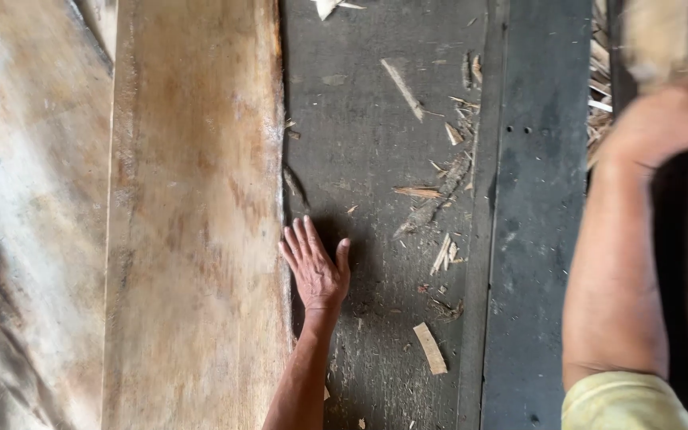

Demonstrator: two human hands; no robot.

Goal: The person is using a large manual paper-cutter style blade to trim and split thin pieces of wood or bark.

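Observation:
My left hand lies flat and open against the right edge of a wide pale wooden plank, fingers pointing away from me. My right hand is raised at the upper right, blurred, and gripping a light-coloured piece of wood whose lower end shows above the hand. The plank lies lengthwise on a dark grey work surface.
A second broad pale board lies to the left of the plank. Wood splinters and chips are scattered over the dark surface, and a small offcut lies near me. A dark metal strip runs lengthwise at right.

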